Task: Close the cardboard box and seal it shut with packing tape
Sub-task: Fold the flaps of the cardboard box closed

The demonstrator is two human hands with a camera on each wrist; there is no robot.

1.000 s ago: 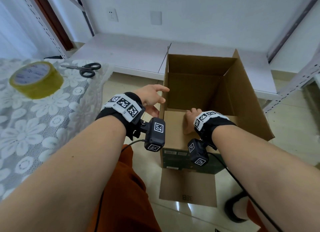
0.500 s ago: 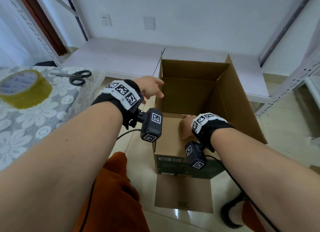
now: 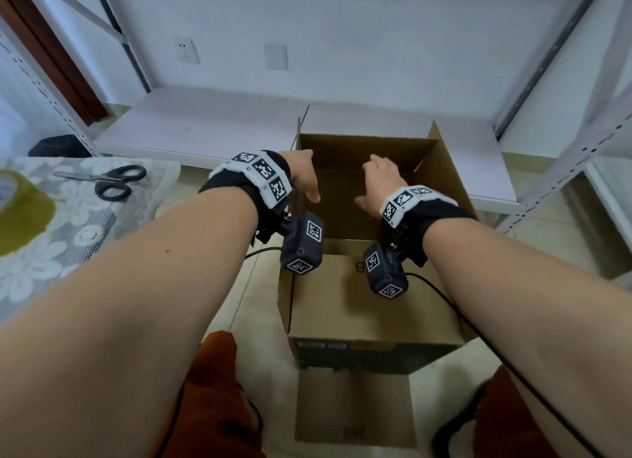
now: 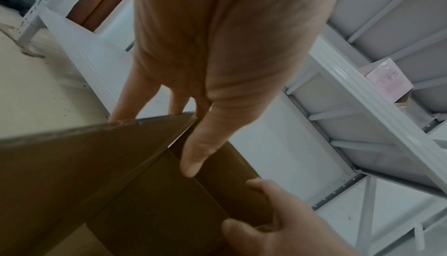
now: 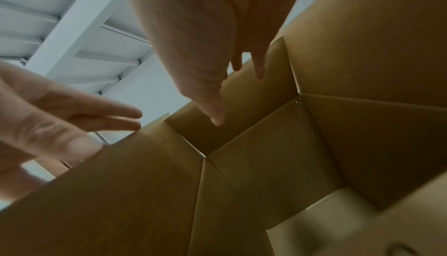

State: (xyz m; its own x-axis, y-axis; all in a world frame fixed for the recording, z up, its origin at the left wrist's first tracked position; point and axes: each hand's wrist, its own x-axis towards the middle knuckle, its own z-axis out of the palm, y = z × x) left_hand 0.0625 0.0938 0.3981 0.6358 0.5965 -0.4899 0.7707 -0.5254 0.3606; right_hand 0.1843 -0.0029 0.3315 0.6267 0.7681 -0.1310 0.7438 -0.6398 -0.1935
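The cardboard box [image 3: 372, 307] stands open on the floor just beyond the person's knees. Both forearms reach over its near folded flap. Left hand [image 3: 302, 178], fingers straight, straddles the box's upright left flap; right hand [image 3: 379, 180] hovers above the opening, fingers relaxed, holding nothing.

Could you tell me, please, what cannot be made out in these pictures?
- Tape roll: head view, cut off by the left edge.
- Cardboard box floor: head view, hidden by the folded near flap and both wrist cameras.
- Left hand fingertips: left wrist view, hidden behind the left flap's edge.
- Right hand fingertips: head view, turned away, hidden.
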